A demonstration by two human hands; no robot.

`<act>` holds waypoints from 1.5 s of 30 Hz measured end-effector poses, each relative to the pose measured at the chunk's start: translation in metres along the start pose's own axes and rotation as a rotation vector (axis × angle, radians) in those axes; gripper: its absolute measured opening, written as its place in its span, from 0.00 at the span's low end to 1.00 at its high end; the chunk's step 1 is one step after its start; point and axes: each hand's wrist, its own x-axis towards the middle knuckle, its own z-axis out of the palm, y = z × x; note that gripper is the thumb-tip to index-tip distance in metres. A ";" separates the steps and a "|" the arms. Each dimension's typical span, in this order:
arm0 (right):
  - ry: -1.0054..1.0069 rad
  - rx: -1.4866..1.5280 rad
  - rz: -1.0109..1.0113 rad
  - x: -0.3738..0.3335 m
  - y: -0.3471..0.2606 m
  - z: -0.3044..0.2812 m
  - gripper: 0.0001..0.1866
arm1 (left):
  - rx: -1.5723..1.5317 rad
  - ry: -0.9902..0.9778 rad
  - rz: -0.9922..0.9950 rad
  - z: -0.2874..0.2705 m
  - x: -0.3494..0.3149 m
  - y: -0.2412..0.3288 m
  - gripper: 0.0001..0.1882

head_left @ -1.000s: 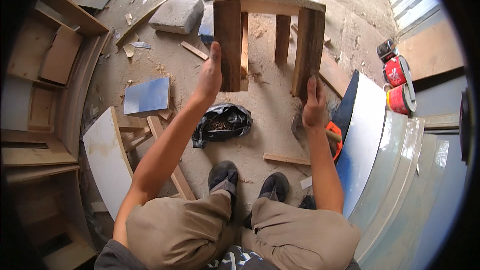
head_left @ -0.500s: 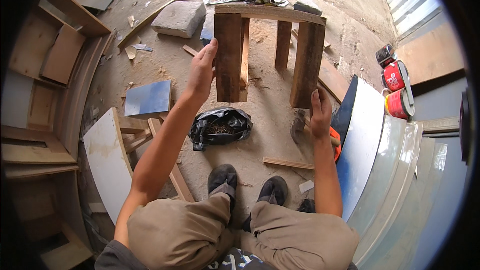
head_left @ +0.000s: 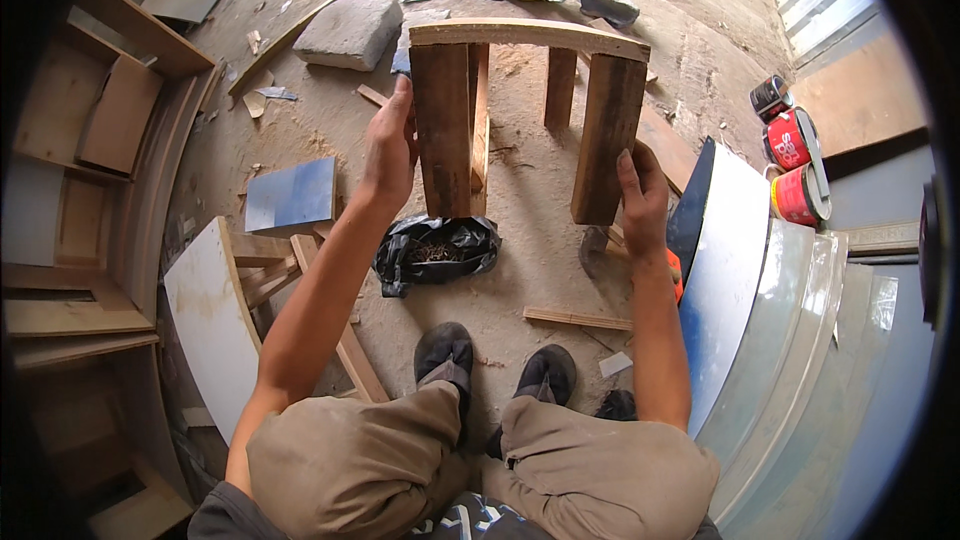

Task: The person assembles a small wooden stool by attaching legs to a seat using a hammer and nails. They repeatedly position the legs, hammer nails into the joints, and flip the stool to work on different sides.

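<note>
A small wooden stool [head_left: 530, 34], with dark plank legs under a pale-edged top, is held up off the ground in front of me. My left hand [head_left: 388, 145] grips its near left leg from the outer side, thumb pointing up. On the other side my right hand [head_left: 643, 195] holds the near right leg, its thumb toward me and the other fingers partly hidden. Below the stool sits an open black plastic bag [head_left: 393, 278] with many small nails in it. A hammer [head_left: 594, 250] lies under my right hand, partly covered by it.
White-faced panels [head_left: 210, 300] and wood strips lie at left, beside wooden cabinet frames [head_left: 100, 130]. A concrete block [head_left: 348, 32] rests farther off. At right are a blue-and-white board [head_left: 725, 280], glass sheets [head_left: 790, 330] and red cans [head_left: 797, 195]. A wood strip [head_left: 577, 319] lies near my feet.
The stool has come slightly lower and left in view, still between both hands. My right hand has shifted up along its leg, the thumb now showing on the near side.
</note>
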 end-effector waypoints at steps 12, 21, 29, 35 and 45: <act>0.040 0.171 0.270 0.021 -0.031 -0.003 0.28 | -0.080 0.058 -0.329 0.036 -0.021 0.055 0.29; 0.066 0.329 0.218 0.029 -0.040 0.004 0.25 | -0.090 -0.072 -0.278 0.022 -0.012 0.034 0.20; -0.185 0.237 0.131 0.028 0.015 -0.004 0.22 | 0.075 -0.367 -0.143 -0.016 0.038 -0.024 0.22; -0.172 0.249 0.179 0.017 0.051 -0.005 0.27 | 0.197 -0.423 -0.180 -0.026 0.050 -0.054 0.24; 0.223 -0.044 0.286 -0.012 0.090 -0.057 0.28 | 1.237 -0.216 0.851 0.022 0.025 -0.030 0.39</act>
